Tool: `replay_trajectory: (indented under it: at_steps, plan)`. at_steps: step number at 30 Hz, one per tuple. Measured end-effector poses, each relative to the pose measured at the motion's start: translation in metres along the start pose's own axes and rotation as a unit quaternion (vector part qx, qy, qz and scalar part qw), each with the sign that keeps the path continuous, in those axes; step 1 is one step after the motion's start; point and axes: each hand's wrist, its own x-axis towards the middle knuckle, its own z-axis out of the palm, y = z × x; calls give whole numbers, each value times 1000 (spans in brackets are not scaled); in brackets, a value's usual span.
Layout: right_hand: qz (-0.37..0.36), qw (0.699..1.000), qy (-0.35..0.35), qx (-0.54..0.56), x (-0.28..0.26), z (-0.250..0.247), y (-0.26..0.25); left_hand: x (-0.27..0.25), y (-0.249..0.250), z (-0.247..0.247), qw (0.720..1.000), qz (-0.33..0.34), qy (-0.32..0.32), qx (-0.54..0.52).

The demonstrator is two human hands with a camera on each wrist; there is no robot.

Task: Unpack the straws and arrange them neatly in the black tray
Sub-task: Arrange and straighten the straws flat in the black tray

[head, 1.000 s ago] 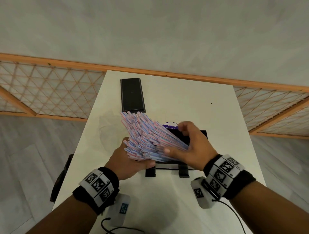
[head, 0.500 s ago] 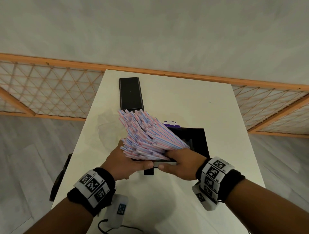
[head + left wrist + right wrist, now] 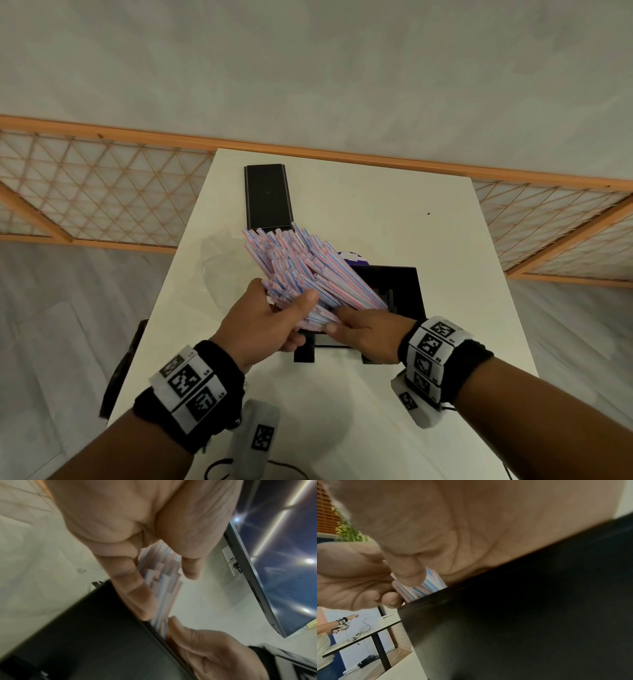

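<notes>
Fat bundle of thin pink/blue striped paper-wrapped straws (image 3: 308,274), fanned over the black box-shaped tray (image 3: 404,291), gripped at near end by left hand (image 3: 263,322) w/ right hand (image 3: 370,334) pinching beside it; prob. light, slippery, crushable, so hold mid-bundle.

You've got two hands up: left hand (image 3: 263,322), right hand (image 3: 370,334). One straw bundle (image 3: 301,270), too many to count. Two black trays: far tray (image 3: 268,197), near tray (image 3: 404,287). One table (image 3: 376,212).
</notes>
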Motion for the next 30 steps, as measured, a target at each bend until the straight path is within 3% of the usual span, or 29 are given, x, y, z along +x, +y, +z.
replay_trajectory:
  at_steps: [4, 9, 13, 16, 22, 27, 30]
  plan:
    - [-8, 1000, 6, -20, 4, 4, -7, 4, 1, 16, 999, 4, 36, 1]
    - [-111, 982, 150, -9, 4, 5, -5, -1, 15, 18, 997, 15, 73, -17]
    - [-84, 974, 209, -17, -2, 8, 5, -11, 19, 1, 979, 17, 111, 168]
    - [-59, 960, 275, 10, -13, 8, 14, -14, 16, -6, 984, -5, 115, 137]
    - [-50, 986, 151, -51, -17, 14, 12, 1, -7, -3, 994, -57, 88, -23]
    - [21, 991, 67, -116, -9, 3, 6, 9, -17, 3, 981, -68, 99, -152]
    - [-6, 996, 25, -85, -5, -2, 0, 12, -19, 8, 972, -63, 110, -197]
